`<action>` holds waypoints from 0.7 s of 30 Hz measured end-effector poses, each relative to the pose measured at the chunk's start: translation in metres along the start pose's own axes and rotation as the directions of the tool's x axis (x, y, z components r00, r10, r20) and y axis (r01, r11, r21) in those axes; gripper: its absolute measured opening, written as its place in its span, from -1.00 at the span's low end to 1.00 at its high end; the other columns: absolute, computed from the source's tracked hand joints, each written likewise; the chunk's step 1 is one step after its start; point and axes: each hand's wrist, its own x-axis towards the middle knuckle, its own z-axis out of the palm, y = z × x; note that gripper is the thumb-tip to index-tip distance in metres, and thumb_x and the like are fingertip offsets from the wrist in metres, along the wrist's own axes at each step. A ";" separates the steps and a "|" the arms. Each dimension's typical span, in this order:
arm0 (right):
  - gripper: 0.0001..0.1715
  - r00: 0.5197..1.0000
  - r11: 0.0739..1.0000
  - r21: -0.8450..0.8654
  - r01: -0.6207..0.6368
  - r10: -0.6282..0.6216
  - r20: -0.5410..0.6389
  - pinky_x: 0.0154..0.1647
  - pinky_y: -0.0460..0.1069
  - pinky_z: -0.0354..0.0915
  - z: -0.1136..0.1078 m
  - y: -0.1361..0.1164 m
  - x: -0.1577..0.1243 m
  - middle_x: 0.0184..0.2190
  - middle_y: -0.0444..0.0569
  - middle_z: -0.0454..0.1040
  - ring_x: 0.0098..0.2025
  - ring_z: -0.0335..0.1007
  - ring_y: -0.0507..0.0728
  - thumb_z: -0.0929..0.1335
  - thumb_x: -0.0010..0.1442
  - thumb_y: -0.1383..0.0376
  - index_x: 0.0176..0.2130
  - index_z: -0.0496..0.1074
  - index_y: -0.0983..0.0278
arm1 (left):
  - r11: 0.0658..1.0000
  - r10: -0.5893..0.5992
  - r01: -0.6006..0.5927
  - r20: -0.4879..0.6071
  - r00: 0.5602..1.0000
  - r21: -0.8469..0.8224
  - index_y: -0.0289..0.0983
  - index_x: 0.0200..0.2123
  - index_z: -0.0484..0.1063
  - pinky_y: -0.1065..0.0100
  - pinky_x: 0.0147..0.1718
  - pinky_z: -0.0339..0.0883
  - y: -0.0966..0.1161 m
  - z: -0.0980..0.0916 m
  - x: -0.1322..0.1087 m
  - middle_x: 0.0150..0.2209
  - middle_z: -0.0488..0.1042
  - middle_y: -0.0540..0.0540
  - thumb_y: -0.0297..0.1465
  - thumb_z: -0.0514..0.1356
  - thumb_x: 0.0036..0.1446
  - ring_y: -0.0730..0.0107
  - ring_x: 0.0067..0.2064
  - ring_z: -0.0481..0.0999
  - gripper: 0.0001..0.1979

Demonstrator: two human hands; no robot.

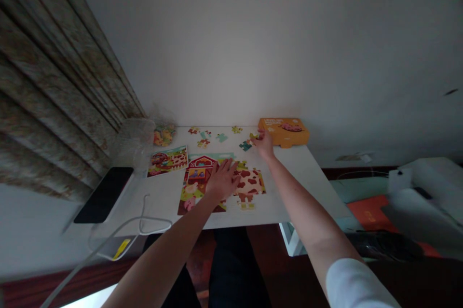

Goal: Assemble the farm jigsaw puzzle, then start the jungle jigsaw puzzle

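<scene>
A partly joined jigsaw puzzle with a red barn and a pink pig lies on the white table. My left hand rests flat on its right part, fingers spread, covering some of the picture. Beside that hand is a joined section with a brown-spotted cow. Farther back, my right hand has its fingers closed at a yellow-green puzzle piece. A dark teal piece lies just left of those fingers. Several loose pieces are scattered along the back of the table.
An orange puzzle box stands at the back right against the wall. Left of the puzzle lie a picture card, a clear plastic container and a black phone. A white cable loops over the front left edge.
</scene>
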 end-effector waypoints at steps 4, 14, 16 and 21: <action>-0.39 0.999 0.985 0.167 -0.052 0.049 0.023 -0.27 0.08 0.50 -0.033 0.007 -0.033 -0.23 0.00 0.54 -0.25 0.55 0.18 0.49 -0.03 -0.08 -0.14 0.41 0.25 | 1.000 -0.002 0.002 0.013 1.000 0.010 -0.17 0.40 0.18 -0.14 0.43 -0.15 0.001 -0.002 0.000 0.46 0.10 -0.16 -0.09 -0.12 0.43 0.10 0.49 0.03 -0.41; -0.32 0.978 0.932 0.337 -0.131 0.065 0.198 -0.35 0.00 0.41 -0.062 0.019 -0.090 -0.44 -0.13 0.58 -0.39 0.53 0.14 0.57 -0.17 -0.06 -0.14 0.42 0.19 | 0.999 0.035 -0.036 -0.034 0.999 -0.014 -0.16 0.37 0.23 -0.13 0.42 -0.10 0.001 -0.001 -0.001 0.43 0.19 -0.17 -0.15 -0.08 0.42 0.11 0.45 0.13 -0.45; -0.39 0.964 0.936 0.330 -0.122 0.032 0.265 -0.28 0.02 0.42 -0.061 0.020 -0.091 -0.45 -0.11 0.59 -0.38 0.54 0.16 0.58 -0.15 0.00 -0.15 0.45 0.19 | 0.999 0.046 -0.047 -0.052 0.998 -0.022 -0.18 0.35 0.27 -0.11 0.42 -0.08 0.001 -0.001 -0.001 0.41 0.23 -0.17 -0.17 -0.06 0.42 0.11 0.43 0.16 -0.48; -0.57 0.914 0.964 0.250 -0.086 -0.024 0.406 -0.22 0.03 0.43 -0.058 0.022 -0.081 -0.36 -0.06 0.63 -0.30 0.55 0.17 0.55 -0.08 0.08 -0.21 0.56 0.21 | 0.996 0.080 -0.084 -0.108 0.991 -0.037 -0.22 0.26 0.39 -0.05 0.40 0.01 0.001 -0.002 -0.003 0.35 0.33 -0.20 -0.23 0.01 0.40 0.09 0.39 0.24 -0.55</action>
